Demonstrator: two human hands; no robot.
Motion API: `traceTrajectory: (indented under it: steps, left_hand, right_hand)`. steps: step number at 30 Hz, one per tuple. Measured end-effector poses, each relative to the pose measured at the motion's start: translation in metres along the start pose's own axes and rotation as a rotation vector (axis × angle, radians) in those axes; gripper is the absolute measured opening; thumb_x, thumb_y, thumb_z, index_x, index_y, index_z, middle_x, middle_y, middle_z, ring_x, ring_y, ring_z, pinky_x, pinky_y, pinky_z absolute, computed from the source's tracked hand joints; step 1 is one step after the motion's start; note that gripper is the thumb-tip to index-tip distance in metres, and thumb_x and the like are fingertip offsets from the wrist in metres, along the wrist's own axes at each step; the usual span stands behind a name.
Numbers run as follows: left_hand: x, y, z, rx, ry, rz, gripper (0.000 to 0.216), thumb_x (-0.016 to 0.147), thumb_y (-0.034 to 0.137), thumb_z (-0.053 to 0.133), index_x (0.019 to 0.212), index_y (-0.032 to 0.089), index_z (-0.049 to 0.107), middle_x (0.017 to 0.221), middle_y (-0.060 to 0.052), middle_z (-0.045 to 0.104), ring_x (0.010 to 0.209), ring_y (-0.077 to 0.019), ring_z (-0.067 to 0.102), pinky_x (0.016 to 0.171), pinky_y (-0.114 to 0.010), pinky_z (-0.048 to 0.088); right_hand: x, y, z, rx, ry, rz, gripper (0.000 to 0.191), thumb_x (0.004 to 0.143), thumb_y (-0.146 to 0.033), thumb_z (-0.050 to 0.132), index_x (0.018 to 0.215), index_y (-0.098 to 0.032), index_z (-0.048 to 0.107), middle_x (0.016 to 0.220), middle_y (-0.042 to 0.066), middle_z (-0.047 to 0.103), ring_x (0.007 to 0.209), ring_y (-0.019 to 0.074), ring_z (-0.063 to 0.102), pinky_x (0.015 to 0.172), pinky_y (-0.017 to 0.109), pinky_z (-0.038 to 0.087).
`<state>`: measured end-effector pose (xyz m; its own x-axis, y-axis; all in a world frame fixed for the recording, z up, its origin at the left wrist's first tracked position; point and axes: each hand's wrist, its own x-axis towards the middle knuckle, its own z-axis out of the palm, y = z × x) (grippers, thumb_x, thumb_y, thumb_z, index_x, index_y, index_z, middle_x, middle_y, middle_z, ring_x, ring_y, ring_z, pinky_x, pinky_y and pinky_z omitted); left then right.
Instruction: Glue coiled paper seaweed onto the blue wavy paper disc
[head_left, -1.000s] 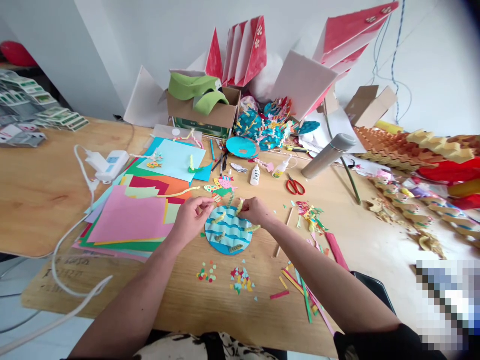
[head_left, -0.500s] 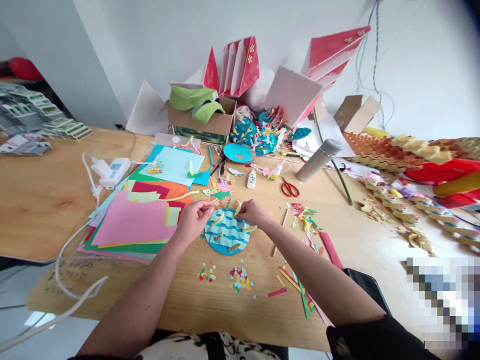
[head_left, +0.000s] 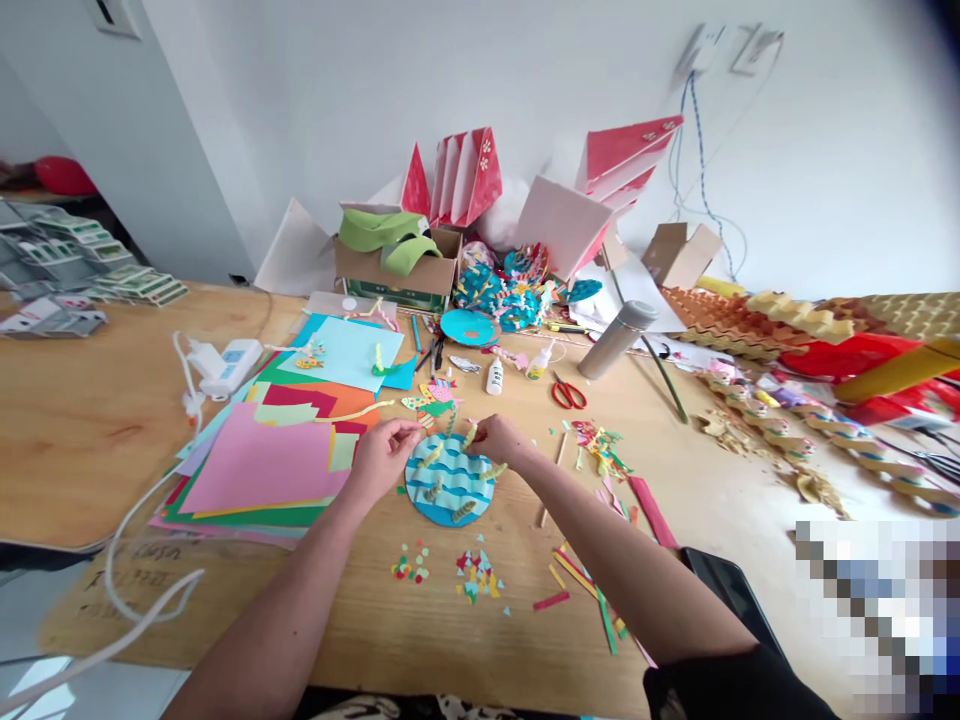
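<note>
The blue wave disc (head_left: 448, 492) sits toward the table's (head_left: 112, 440) front edge, between my hands. The right hand (head_left: 499, 440) is nearer, palm down over its top rim, fingers (head_left: 480, 430) closed on an upright curled yellow strip (head_left: 470, 436). The left hand (head_left: 382, 460) stays just off the disc — fingertips (head_left: 414, 432) pinched, on what I can't tell.

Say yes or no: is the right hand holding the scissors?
No, the red-handled scissors lie on the table, away from the right hand.
</note>
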<state>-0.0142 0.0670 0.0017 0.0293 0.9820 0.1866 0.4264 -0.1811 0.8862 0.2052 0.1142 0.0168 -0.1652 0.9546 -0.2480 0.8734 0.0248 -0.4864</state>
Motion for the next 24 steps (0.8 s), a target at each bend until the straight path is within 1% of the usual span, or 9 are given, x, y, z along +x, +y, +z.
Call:
traceTrajectory:
  steps: [4,9,11,13,17,24]
  left_hand:
    - [0.0007,-0.0012,0.0005,0.005,0.001,-0.005,0.027,0.08,0.036,0.057,0.095,0.017,0.07,0.089,-0.008,0.074,0.071,-0.0176,0.066,0.066,-0.029,0.052]
    - [0.001,-0.0026,0.0013,0.012,-0.005,-0.004,0.027,0.08,0.036,0.057,0.094,0.017,0.07,0.089,-0.007,0.074,0.071,-0.017,0.065,0.065,-0.027,0.051]
    - [0.001,-0.0027,0.0008,0.018,-0.007,-0.009,0.027,0.08,0.035,0.057,0.095,0.017,0.07,0.087,-0.007,0.074,0.07,-0.0166,0.064,0.064,-0.027,0.051]
    - [0.0009,-0.0026,0.0003,0.021,-0.005,-0.017,0.027,0.08,0.035,0.057,0.095,0.016,0.07,0.086,-0.007,0.074,0.068,-0.0165,0.063,0.062,-0.026,0.05]
    - [0.0008,-0.0018,-0.0003,0.024,-0.004,-0.017,0.025,0.08,0.034,0.057,0.094,0.017,0.071,0.086,-0.007,0.074,0.067,-0.0164,0.064,0.061,-0.026,0.05]
    - [0.0007,0.0004,-0.0007,0.024,0.001,-0.01,0.025,0.08,0.033,0.057,0.092,0.016,0.071,0.082,-0.006,0.074,0.065,-0.0161,0.064,0.06,-0.026,0.049]
  right_hand:
    - [-0.0007,0.0013,-0.0012,0.005,-0.02,-0.014,0.013,0.062,-0.017,0.075,0.074,-0.012,0.077,0.056,-0.002,0.063,0.053,0.0102,0.053,0.048,0.018,0.036]
    - [-0.0016,0.0045,-0.006,0.006,-0.05,-0.045,0.027,0.064,-0.016,0.073,0.091,-0.012,0.078,0.064,0.0,0.066,0.057,0.0104,0.055,0.049,0.018,0.036]
    - [-0.0022,0.0054,-0.0083,0.001,-0.058,-0.061,0.03,0.065,-0.014,0.072,0.094,-0.014,0.078,0.066,0.0,0.067,0.058,0.0102,0.055,0.049,0.018,0.037]
    - [-0.0028,0.0056,-0.0098,-0.006,-0.058,-0.075,0.03,0.066,-0.013,0.072,0.095,-0.015,0.078,0.069,0.0,0.068,0.059,0.0104,0.057,0.051,0.017,0.038]
    - [-0.0023,0.0045,-0.0083,-0.028,-0.052,-0.097,0.028,0.066,-0.017,0.074,0.094,-0.017,0.078,0.074,0.002,0.071,0.063,0.0121,0.06,0.054,0.018,0.041]
    - [0.0011,0.0013,-0.0013,-0.114,-0.027,-0.11,0.022,0.067,-0.019,0.073,0.088,-0.013,0.077,0.078,0.004,0.073,0.068,0.0145,0.063,0.057,0.019,0.042]
